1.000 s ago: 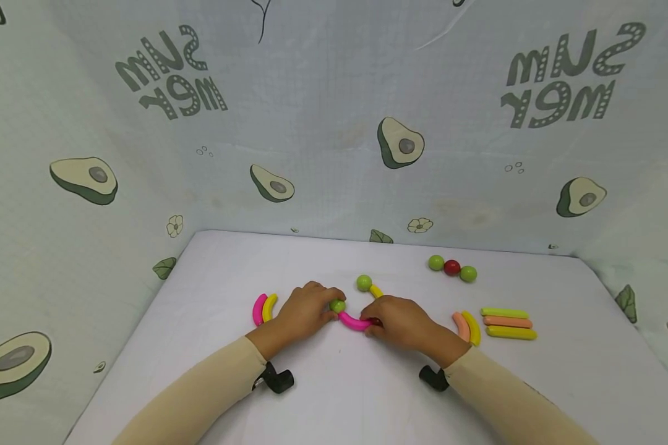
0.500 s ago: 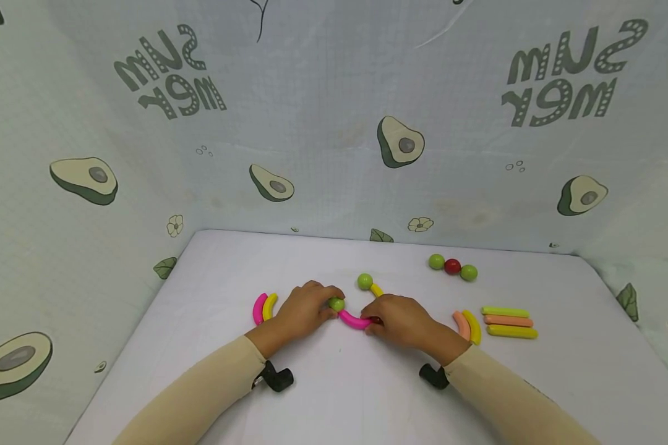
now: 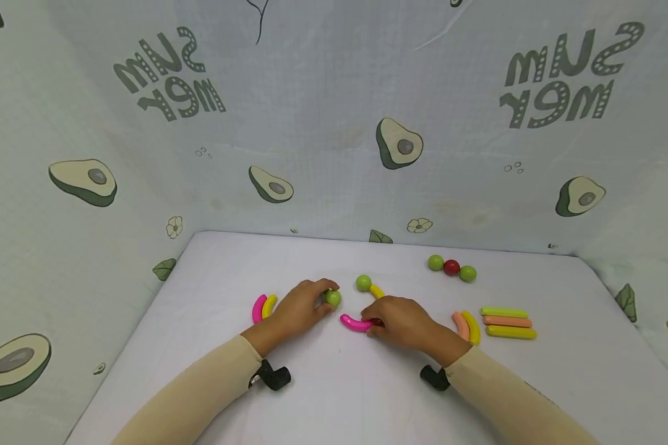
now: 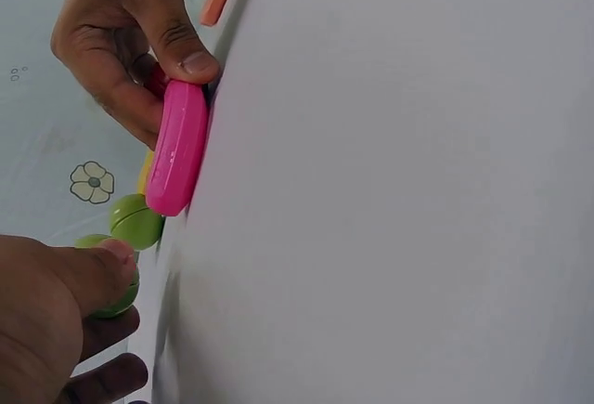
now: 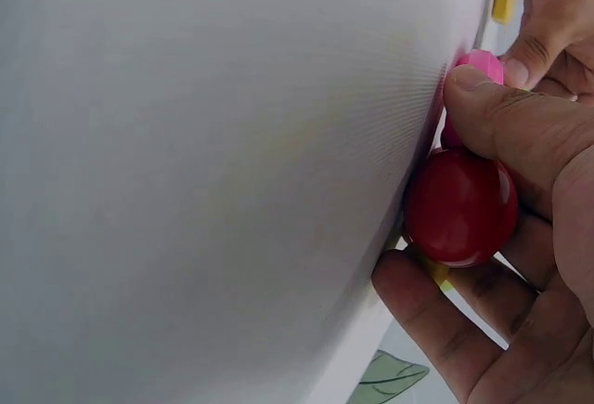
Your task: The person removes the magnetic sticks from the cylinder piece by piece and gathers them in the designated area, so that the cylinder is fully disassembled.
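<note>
On the white table, my left hand (image 3: pixel 297 309) holds a green ball (image 3: pixel 333 298) between thumb and fingers. In the left wrist view a seam shows round a second green ball (image 4: pixel 136 222). My right hand (image 3: pixel 403 321) pinches the right end of a pink curved rod (image 3: pixel 354 322), whose left end is free and apart from the held ball. Against the rod's right end, under the right palm, sits a red ball (image 5: pixel 459 207), mostly hidden in the head view. A yellow rod (image 3: pixel 376 291) runs from behind the right hand to the second green ball.
Pink and yellow curved rods (image 3: pixel 260 309) lie left of the left hand. By the right wrist lie orange and yellow curved rods (image 3: pixel 471 327). Three straight rods (image 3: pixel 508 322) sit further right. A row of balls (image 3: pixel 451 267) stands at the back. A printed cloth hangs behind.
The left hand has drawn the green ball up and left, off the pink curved rod's end, so a gap now shows. The right hand has stayed nearly still.
</note>
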A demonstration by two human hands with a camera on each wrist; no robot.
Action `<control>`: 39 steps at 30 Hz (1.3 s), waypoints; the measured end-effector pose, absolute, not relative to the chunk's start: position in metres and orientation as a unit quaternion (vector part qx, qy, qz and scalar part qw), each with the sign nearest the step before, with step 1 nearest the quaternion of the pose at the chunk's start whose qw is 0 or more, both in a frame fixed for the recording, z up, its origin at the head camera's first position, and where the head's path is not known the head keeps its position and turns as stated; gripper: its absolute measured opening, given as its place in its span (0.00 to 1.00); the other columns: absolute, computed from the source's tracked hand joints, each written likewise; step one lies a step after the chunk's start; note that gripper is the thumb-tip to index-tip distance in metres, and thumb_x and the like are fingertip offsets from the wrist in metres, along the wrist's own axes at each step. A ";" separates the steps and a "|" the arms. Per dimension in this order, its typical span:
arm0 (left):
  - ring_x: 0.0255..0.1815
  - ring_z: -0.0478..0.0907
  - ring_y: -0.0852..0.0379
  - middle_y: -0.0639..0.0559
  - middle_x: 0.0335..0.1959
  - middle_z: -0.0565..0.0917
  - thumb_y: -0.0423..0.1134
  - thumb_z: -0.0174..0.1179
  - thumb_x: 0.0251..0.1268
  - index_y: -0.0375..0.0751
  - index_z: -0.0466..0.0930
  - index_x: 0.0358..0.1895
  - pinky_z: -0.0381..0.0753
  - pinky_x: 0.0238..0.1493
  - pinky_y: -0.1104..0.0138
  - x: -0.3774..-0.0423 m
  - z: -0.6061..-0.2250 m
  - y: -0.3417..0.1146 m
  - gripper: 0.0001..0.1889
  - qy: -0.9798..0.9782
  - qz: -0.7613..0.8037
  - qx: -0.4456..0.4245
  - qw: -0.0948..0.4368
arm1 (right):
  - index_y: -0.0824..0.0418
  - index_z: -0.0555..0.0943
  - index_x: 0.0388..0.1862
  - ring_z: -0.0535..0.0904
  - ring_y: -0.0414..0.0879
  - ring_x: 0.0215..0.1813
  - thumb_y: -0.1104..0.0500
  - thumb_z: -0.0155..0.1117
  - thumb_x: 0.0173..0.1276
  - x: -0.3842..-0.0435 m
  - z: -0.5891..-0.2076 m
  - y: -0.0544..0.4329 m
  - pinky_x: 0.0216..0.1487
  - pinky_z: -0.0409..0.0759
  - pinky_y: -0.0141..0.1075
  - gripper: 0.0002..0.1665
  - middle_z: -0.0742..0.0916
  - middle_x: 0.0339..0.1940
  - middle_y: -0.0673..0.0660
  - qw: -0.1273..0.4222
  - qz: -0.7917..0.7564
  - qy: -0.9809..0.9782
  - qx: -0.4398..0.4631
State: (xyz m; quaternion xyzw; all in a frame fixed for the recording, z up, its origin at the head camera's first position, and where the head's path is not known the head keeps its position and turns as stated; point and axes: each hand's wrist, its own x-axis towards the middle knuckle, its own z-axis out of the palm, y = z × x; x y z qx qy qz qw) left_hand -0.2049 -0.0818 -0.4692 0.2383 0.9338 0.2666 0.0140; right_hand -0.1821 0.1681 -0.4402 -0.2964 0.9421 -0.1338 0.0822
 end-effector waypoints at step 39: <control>0.61 0.78 0.44 0.45 0.57 0.84 0.40 0.71 0.67 0.42 0.77 0.64 0.78 0.62 0.50 -0.253 -0.435 -0.154 0.24 0.933 0.345 0.103 -0.026 | 0.52 0.90 0.48 0.81 0.40 0.46 0.56 0.81 0.59 -0.180 -0.441 0.167 0.48 0.81 0.41 0.17 0.89 0.43 0.44 0.073 -0.143 0.945 -0.284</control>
